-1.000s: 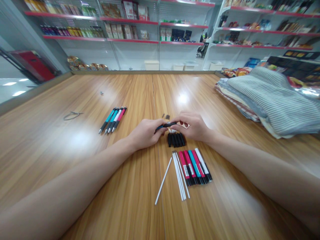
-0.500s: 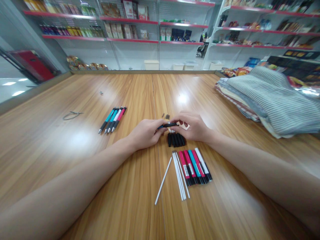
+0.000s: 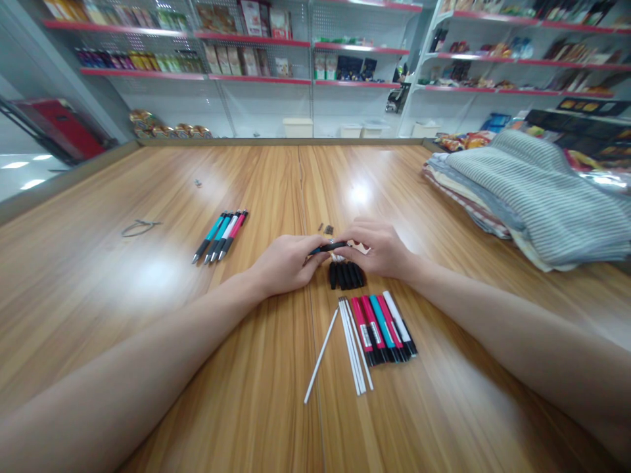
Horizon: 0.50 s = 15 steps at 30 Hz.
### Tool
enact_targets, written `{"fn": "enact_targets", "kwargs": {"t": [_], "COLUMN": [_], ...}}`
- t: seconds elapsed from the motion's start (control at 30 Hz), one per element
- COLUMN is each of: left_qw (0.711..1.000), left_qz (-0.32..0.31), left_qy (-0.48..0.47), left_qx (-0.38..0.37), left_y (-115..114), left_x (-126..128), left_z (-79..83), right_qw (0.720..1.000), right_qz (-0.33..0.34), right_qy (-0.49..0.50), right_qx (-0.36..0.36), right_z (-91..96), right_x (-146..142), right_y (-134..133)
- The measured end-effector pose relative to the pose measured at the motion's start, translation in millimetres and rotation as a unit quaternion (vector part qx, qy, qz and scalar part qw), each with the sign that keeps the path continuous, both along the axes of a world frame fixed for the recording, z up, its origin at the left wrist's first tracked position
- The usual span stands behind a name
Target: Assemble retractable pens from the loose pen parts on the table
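Between my two hands lies a dark pen point(image 3: 331, 247), roughly level above the table. My left hand point(image 3: 288, 261) is closed round its left end, where a bit of blue shows. The fingers of my right hand point(image 3: 377, 246) pinch its right end. Just below are several black rubber grips point(image 3: 346, 276) in a row, with small white parts behind them. Nearer to me lie several white ink refills point(image 3: 352, 348), one slanting apart, beside several pink, teal and white pen barrels point(image 3: 387, 325). A few tiny springs point(image 3: 328, 229) rest beyond my fingers.
Several whole pens point(image 3: 221, 236) lie side by side to the left, with a grey cord loop point(image 3: 140, 228) farther left. Folded striped cloths point(image 3: 537, 197) are piled on the table's right side. Red-edged shelves point(image 3: 256, 39) with goods stand behind the wooden table point(image 3: 236, 407).
The fingertips of my right hand have closed in along the pen's right end, covering more of it. The left hand keeps its hold, and the loose parts lie as before.
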<state>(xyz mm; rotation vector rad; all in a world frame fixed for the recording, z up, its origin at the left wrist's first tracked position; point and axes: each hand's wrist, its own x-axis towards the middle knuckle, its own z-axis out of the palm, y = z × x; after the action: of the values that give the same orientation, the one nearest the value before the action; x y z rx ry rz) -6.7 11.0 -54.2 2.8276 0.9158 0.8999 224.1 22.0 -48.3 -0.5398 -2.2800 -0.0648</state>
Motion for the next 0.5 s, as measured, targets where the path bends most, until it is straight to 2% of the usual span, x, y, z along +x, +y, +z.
{"fn": "enact_targets", "kwargs": {"t": [0.33,0.5], "left_qw": [1.000,1.000], "left_qz": [-0.010,0.005], "left_qy": [0.012,0.003], "left_qx": [0.013,-0.024], "left_y": [-0.4,-2.9], "left_x": [0.0,0.8], "left_z": [0.8,3.0], "right_qw": [1.000,1.000], "right_qz": [0.007,-0.007], "right_qy": [-0.014,-0.008], "right_qx": [0.011,0.010], "right_z": [1.5,2.7], "right_x": [-0.6,-0.4], "right_y": [0.2,-1.6]}}
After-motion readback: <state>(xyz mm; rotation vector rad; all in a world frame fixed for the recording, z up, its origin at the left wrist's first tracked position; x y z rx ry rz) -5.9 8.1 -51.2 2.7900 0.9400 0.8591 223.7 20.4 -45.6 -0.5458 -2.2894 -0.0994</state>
